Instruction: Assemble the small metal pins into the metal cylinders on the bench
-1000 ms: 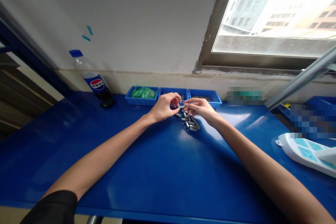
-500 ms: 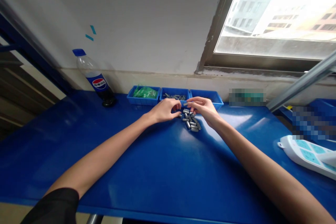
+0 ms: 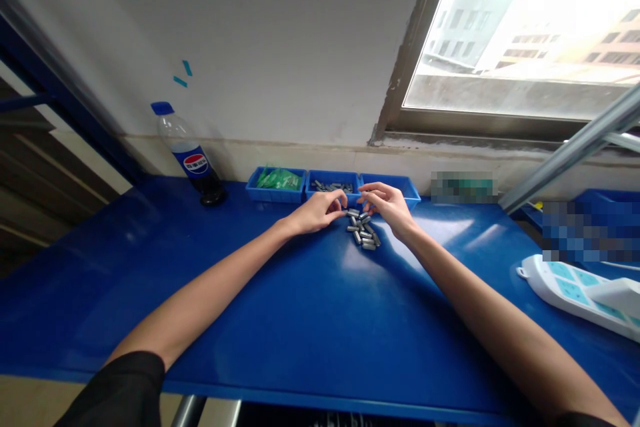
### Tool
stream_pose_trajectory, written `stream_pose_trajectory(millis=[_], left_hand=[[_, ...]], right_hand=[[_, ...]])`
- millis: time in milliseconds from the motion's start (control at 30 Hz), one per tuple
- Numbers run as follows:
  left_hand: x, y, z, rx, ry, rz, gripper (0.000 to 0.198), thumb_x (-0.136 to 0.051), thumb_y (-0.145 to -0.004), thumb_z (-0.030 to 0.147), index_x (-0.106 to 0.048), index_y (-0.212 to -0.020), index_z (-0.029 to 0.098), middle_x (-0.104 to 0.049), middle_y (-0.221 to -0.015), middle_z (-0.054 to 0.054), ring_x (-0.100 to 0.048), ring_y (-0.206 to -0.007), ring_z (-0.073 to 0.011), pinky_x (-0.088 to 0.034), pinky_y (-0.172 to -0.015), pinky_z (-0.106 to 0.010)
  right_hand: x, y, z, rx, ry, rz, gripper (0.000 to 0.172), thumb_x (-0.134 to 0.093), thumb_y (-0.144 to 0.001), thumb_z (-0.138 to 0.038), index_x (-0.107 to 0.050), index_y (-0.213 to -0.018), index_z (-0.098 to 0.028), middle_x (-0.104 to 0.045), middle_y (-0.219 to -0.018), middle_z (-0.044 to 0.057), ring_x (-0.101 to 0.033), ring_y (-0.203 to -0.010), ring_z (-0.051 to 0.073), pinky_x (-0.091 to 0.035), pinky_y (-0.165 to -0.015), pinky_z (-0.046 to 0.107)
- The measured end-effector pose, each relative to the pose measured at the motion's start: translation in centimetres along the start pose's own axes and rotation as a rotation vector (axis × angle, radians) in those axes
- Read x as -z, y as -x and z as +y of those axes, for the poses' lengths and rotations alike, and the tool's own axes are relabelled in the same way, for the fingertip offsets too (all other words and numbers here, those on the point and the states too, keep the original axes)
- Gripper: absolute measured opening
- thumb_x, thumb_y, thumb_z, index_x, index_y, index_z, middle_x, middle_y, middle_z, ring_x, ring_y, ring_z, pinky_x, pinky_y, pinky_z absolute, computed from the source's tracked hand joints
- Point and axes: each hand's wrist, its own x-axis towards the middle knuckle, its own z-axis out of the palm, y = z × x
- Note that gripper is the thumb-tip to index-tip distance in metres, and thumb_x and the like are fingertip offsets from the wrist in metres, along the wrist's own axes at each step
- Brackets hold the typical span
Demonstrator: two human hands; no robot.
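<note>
My left hand (image 3: 320, 211) is just left of a loose pile of small metal cylinders (image 3: 367, 237) on the blue table. Its fingers curl, with a small gap between the thumb and forefinger. On the pile's other side, my right hand (image 3: 387, 205) has its fingertips drawn together above the upper cylinders. Whatever is between those fingertips is too small to make out. Behind my hands, a blue bin (image 3: 333, 178) contains more small metal pieces. The right-hand blue bin (image 3: 400, 187) is partly covered by my right hand.
A third blue bin (image 3: 275, 196) at the left contains green plastic packaging (image 3: 280, 179). A cola bottle (image 3: 196, 163) stands by the wall. At the right are a white power strip (image 3: 575, 297) and a slanting metal bar (image 3: 565, 150).
The metal cylinder seen at my right fingertips earlier no longer shows clearly. My left thumb and forefinger are slightly closer together. The whole view has shifted a little.
</note>
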Motion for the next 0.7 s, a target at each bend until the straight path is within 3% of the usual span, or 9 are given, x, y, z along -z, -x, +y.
stream_pose_trajectory(millis=[133, 267, 400, 500, 600, 700], left_hand=[[-1.1, -0.3, 0.3, 0.110, 0.216, 0.242, 0.025, -0.076, -0.083, 0.034, -0.060, -0.093, 0.018, -0.072, -0.084, -0.003, -0.071, -0.075, -0.0160, -0.056, -0.072, -0.027], [-2.7, -0.3, 0.5, 0.148, 0.413, 0.329, 0.031, -0.082, -0.077, 0.032, -0.060, -0.095, 0.018, -0.075, -0.085, -0.004, -0.074, -0.078, -0.0179, -0.060, -0.078, -0.031], [-4.3, 0.2, 0.7, 0.199, 0.542, 0.421, 0.035, -0.084, -0.075, 0.035, -0.061, -0.094, 0.017, -0.076, -0.089, -0.006, -0.077, -0.084, -0.0207, -0.062, -0.082, -0.034], [-4.9, 1.0, 0.9, 0.219, 0.404, 0.464, 0.023, -0.077, -0.082, 0.032, -0.065, -0.095, 0.017, -0.076, -0.091, -0.007, -0.076, -0.085, -0.0202, -0.062, -0.082, -0.033], [-5.0, 1.6, 1.1, 0.213, 0.162, 0.447, 0.010, -0.065, -0.091, 0.026, -0.069, -0.094, 0.017, -0.077, -0.094, -0.007, -0.074, -0.084, -0.0202, -0.061, -0.083, -0.034], [-5.0, 2.0, 1.2, 0.114, 0.003, 0.380, 0.019, -0.056, -0.094, 0.017, -0.073, -0.100, 0.017, -0.077, -0.106, -0.009, -0.072, -0.099, -0.0232, -0.058, -0.096, -0.040]], right_hand=[[-0.1, 0.4, 0.0, -0.033, 0.043, -0.133, 0.034, -0.074, -0.083, -0.048, -0.073, -0.100, -0.019, -0.072, -0.073, 0.002, -0.059, -0.056, 0.012, -0.046, -0.053, 0.023], [-0.2, 0.8, -0.2, -0.033, 0.020, -0.294, 0.044, -0.076, -0.081, -0.053, -0.075, -0.107, -0.018, -0.073, -0.077, 0.003, -0.062, -0.061, 0.013, -0.051, -0.061, 0.026], [0.2, 0.6, 0.4, 0.002, 0.034, -0.262, 0.042, -0.079, -0.078, -0.051, -0.077, -0.102, -0.016, -0.072, -0.072, 0.002, -0.060, -0.057, 0.014, -0.051, -0.059, 0.027], [0.2, 0.2, 0.8, 0.024, 0.054, -0.214, 0.039, -0.080, -0.078, -0.049, -0.077, -0.100, -0.017, -0.072, -0.072, 0.003, -0.064, -0.060, 0.016, -0.053, -0.061, 0.028], [-0.2, -0.1, 0.9, 0.085, -0.017, -0.184, 0.050, -0.081, -0.078, -0.046, -0.072, -0.122, -0.022, -0.078, -0.101, 0.008, -0.074, -0.089, 0.023, -0.060, -0.082, 0.036], [-0.9, -0.4, 0.8, 0.130, -0.111, -0.166, 0.069, -0.081, -0.079, -0.044, -0.058, -0.143, -0.029, -0.067, -0.138, 0.011, -0.071, -0.113, 0.027, -0.056, -0.100, 0.044]])
